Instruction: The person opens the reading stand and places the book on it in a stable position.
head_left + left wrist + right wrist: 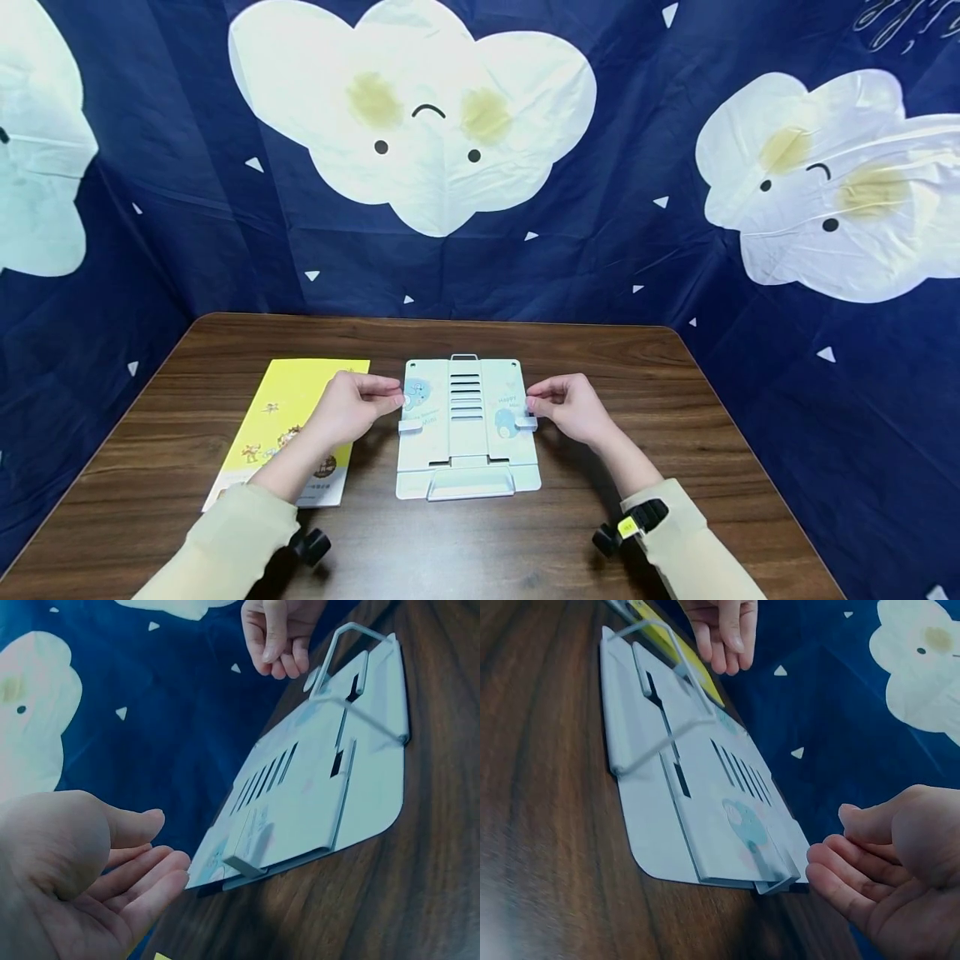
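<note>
A pale book stand (465,437) lies flat on the wooden table, printed with blue cartoon figures and cut with a column of slots. My left hand (352,408) is at its left edge, fingertips right by the side and the thumb apart from the fingers in the left wrist view. On the opposite side, my right hand (573,408) has its fingertips close to the right edge, its fingers loosely bent with nothing between them. Small side tabs stick out at the left (410,427) and right (527,423). A wire bracket (360,720) rises from the stand's near end.
A yellow and white book (288,400) lies left of the stand, partly under my left forearm. The brown table (622,358) ends at a dark blue curtain (630,250) with white clouds. A black band (651,517) circles my right wrist.
</note>
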Demonstrator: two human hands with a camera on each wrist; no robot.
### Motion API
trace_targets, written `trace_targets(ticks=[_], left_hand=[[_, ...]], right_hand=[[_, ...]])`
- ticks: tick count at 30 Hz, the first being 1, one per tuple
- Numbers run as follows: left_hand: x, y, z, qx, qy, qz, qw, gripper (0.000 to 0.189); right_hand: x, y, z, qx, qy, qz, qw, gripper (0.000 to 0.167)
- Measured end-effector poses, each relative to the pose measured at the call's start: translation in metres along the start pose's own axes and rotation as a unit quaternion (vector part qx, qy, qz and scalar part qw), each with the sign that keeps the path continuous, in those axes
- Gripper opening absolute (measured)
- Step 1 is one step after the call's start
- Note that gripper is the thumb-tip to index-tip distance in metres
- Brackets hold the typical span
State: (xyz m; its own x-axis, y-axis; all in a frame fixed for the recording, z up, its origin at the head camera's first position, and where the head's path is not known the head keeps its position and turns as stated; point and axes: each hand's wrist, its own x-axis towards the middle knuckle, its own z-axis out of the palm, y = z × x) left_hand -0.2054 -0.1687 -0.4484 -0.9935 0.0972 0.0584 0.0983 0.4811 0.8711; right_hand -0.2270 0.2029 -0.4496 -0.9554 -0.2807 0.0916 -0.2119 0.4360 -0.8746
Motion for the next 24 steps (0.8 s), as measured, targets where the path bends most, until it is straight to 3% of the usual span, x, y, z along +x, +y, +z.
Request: trace_targets(ticks=[9,17,24], left_hand=[[0.017,-0.009,0.001,0.007,0.005,-0.042,0.9991,0.032],[0.035,-0.016,0.005,-0.081,-0.004,-0.087,0.9929,0.034],[0.044,-0.02,0.008,-0.113,-0.005,-0.11,0.9875,0.034]], right_hand=[[0.019,0.013,0.001,-0.006,0.014,0.034,0.9993,0.017],[0.034,0.026,0.004,0.005,0.044,0.057,0.9974,0.017],[0.041,0.025,0.007,0.055,0.046,0.116,0.9906,0.019]])
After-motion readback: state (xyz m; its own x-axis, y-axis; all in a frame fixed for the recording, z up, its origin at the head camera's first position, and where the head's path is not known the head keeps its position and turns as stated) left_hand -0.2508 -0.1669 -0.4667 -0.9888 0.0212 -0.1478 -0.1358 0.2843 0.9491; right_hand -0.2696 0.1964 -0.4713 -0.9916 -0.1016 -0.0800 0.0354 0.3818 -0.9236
